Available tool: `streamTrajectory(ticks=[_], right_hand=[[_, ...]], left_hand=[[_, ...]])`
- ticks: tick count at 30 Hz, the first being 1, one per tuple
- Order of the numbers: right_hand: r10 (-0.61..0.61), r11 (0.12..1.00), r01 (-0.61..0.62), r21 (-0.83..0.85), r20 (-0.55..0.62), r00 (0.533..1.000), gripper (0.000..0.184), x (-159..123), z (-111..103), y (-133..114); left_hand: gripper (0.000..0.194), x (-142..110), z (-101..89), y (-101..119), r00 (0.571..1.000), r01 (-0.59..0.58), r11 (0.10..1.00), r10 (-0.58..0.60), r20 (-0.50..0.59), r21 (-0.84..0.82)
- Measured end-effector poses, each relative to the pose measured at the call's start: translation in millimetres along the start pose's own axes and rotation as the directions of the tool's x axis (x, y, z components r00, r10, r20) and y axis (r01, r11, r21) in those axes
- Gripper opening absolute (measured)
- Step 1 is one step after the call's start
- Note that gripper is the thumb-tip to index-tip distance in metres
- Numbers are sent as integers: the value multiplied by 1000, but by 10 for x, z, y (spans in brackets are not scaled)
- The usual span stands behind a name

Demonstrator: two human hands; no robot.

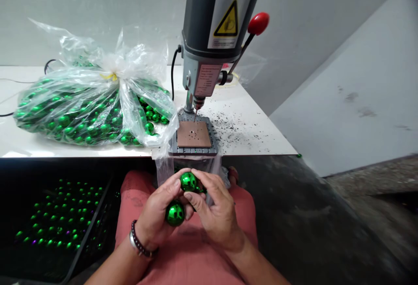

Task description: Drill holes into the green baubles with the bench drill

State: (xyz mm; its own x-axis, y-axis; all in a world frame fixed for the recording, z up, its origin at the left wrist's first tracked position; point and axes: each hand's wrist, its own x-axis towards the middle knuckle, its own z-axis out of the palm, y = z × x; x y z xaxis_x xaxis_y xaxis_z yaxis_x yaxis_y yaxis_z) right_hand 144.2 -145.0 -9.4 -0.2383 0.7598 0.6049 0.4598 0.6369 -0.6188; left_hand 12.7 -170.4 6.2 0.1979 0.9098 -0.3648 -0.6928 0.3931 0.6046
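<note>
Over my lap, both hands are close together and closed around shiny green balls. My left hand [161, 208] cradles a lower green ball [175, 213] at its palm, and its thumb reaches the upper green ball [188, 181]. Thumb and fingers of my right hand [217, 206] grip that upper ball from the other side. Part of another green ball [200, 187] shows behind the right fingers, mostly hidden. Just beyond the hands stands a small drill press [204, 45], its thin bit above a brown board [193, 140] with a hole in it.
A tied clear plastic bag [75, 106] full of green balls lies on the white table [261, 141], left of the press. Dark shavings [228, 123] litter the tabletop. A red-knobbed lever [257, 23] juts out right. Lower left, a dark tray [88, 219] holds rows of green balls.
</note>
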Motion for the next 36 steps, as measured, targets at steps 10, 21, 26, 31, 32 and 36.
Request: streamTrajectory(ticks=[10, 21, 26, 31, 32, 36], right_hand=[[201, 965, -226, 136, 175, 964, 40, -109, 15, 103], [274, 927, -317, 200, 216, 937, 38, -213, 59, 171], [207, 961, -236, 145, 192, 959, 38, -255, 70, 178], [260, 949, -290, 126, 214, 942, 35, -257, 62, 184], [279, 942, -310, 131, 212, 936, 35, -256, 38, 196], [313, 944, -315, 96, 38, 949, 40, -261, -147, 283]], left_hand=[[50, 22, -113, -53, 974, -78, 948, 138, -179, 308], [46, 69, -100, -73, 969, -29, 902, 131, -210, 431], [42, 80, -71, -68, 969, 34, 985, 9, -249, 170], [34, 128, -96, -98, 973, 66, 996, -51, -227, 58], [32, 146, -118, -96, 971, 79, 996, -65, -232, 50], [26, 212, -279, -5, 930, 74, 997, -62, -363, 19]])
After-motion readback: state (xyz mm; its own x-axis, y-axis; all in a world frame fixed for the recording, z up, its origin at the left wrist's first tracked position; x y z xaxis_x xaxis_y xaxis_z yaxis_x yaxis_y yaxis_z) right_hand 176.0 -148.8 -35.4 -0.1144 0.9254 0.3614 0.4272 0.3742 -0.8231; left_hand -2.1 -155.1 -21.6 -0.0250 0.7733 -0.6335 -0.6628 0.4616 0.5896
